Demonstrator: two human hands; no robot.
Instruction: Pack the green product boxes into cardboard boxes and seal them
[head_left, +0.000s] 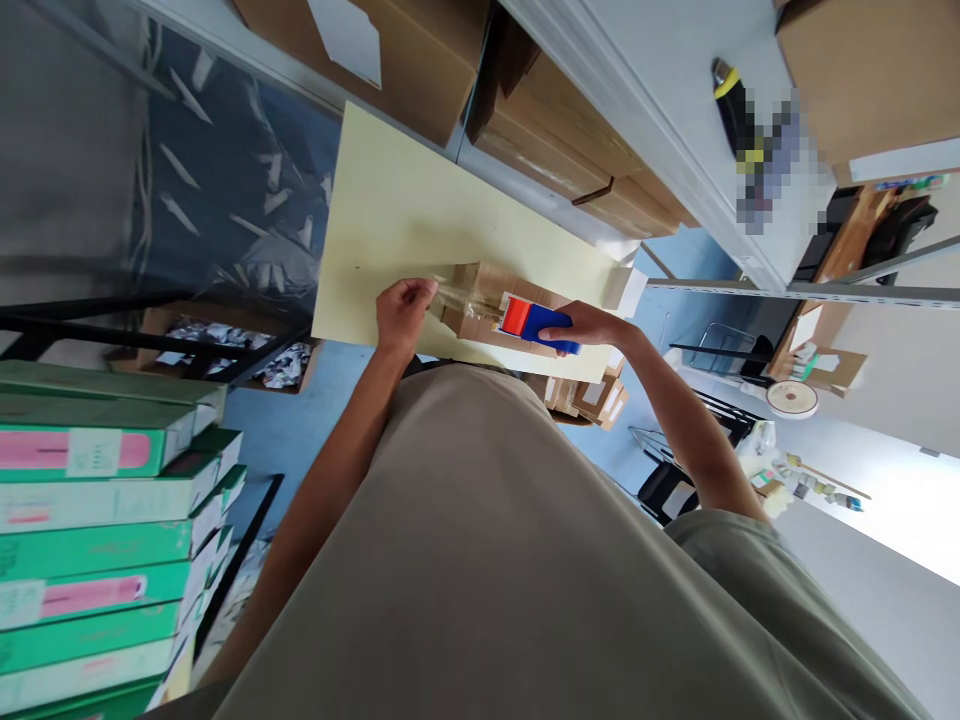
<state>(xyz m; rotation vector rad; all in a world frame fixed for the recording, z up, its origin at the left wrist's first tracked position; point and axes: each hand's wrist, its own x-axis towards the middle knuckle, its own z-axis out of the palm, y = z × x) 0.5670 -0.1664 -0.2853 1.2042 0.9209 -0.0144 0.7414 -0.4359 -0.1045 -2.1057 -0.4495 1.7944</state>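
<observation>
A long brown cardboard box (474, 325) lies on a pale yellow tabletop (390, 200), close to my body. My right hand (581, 328) is wrapped round a blue and red tape dispenser (541, 325), which rests over the box's upper side. Clear packing tape (452, 292) stretches from the dispenser along the box and out past its left end. Just beyond that end, my left hand (407, 308) is closed, thumb and fingers pinching the loose end of the tape.
Large cardboard boxes (555, 120) stand along the table's far side. Green boxes (97, 540) are stacked at the lower left, near a carton of crumpled material (277, 365). A shelf (675, 130) at the upper right bears a yellow-black tool (733, 105). Small boxes (600, 395) sit below the table.
</observation>
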